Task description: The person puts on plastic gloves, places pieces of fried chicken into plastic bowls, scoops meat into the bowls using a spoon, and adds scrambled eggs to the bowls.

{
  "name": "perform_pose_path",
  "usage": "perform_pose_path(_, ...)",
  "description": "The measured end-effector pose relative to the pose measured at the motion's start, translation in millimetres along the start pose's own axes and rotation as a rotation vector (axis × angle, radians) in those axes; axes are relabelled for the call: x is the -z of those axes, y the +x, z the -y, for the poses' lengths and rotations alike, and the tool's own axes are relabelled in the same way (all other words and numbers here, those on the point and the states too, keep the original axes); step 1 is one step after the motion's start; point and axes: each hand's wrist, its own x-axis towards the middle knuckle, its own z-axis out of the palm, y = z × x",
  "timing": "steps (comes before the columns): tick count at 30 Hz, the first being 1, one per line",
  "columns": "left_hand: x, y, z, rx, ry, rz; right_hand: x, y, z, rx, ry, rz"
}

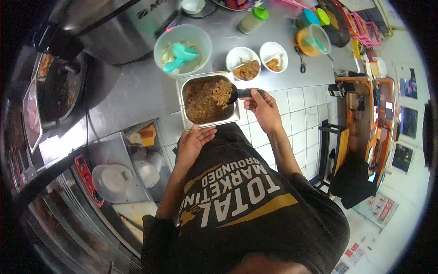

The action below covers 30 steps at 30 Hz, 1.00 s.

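Note:
A rectangular metal food pan (180,107) of brown minced food (199,101) sits at the counter's front edge, close to my body. My left hand (195,142) grips its near rim, with some fingers stretched along the pan's side. In my right hand (265,109) is the black handle of a serving spoon (234,94). The spoon's head is at the pan's right side, and a heap of the food lies against it. Just behind the pan stands a translucent bowl (160,47) holding a turquoise scoop (183,52) and pale contents.
Two white bowls (269,49) with orange-brown food stand behind my right hand. A green-lidded jar (252,22), an orange-filled container (306,40) and black scissors (300,59) are farther back. At left are a dark pan (68,91) and a kitchen scale (116,178).

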Motion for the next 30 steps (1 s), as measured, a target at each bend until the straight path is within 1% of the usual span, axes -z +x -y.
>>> perform_pose_path(1,-1,0,-1,0.006,0.004,0.016,7,3,3,0.012,0.001,-0.013)
perform_pose_path(3,-1,-1,-1,-0.008,-0.004,0.018,27,10,5,0.065,0.156,-0.021)
perform_pose_path(5,-2,-1,-2,-0.004,-0.007,0.017,47,18,17,0.098,0.264,-0.129)
perform_pose_path(7,-2,0,-2,-0.003,-0.010,0.011,70,27,33,0.190,0.335,-0.242)
perform_pose_path(9,-1,0,0,-0.010,0.000,0.008,97,39,44,0.369,0.325,-0.262)
perform_pose_path(11,0,0,1,-0.012,0.001,0.001,134,58,52,0.448,0.213,-0.313)
perform_pose_path(12,0,1,1,-0.013,0.001,-0.008,144,67,54,0.513,0.131,-0.419)
perform_pose_path(13,2,1,3,-0.013,0.003,-0.006,149,75,56,0.515,0.133,-0.419)
perform_pose_path(15,4,1,3,-0.009,-0.006,-0.004,152,88,62,0.626,-0.122,-0.585)
perform_pose_path(16,3,1,2,-0.011,-0.001,0.000,149,96,64,0.662,-0.165,-0.636)
perform_pose_path(17,2,1,2,-0.014,-0.007,-0.005,147,102,66,0.665,-0.160,-0.637)
perform_pose_path(19,1,1,2,-0.014,-0.009,-0.010,136,105,69,0.711,-0.630,-0.716)
perform_pose_path(20,2,1,3,-0.017,-0.014,-0.005,129,108,69,0.717,-0.854,-0.814)
perform_pose_path(21,3,1,4,-0.020,-0.021,-0.001,117,107,74,0.715,-0.852,-0.815)
perform_pose_path(23,2,1,4,-0.024,-0.032,0.001,99,107,79,0.812,-1.452,-0.897)
perform_pose_path(25,1,0,3,-0.032,-0.048,-0.002,96,117,80,0.788,-1.493,-0.851)
perform_pose_path(27,1,-1,2,-0.028,-0.039,0.013,92,123,83,0.760,-1.601,-0.800)
perform_pose_path(30,5,1,6,-0.034,-0.060,0.010,93,123,93,0.810,-1.566,-0.780)
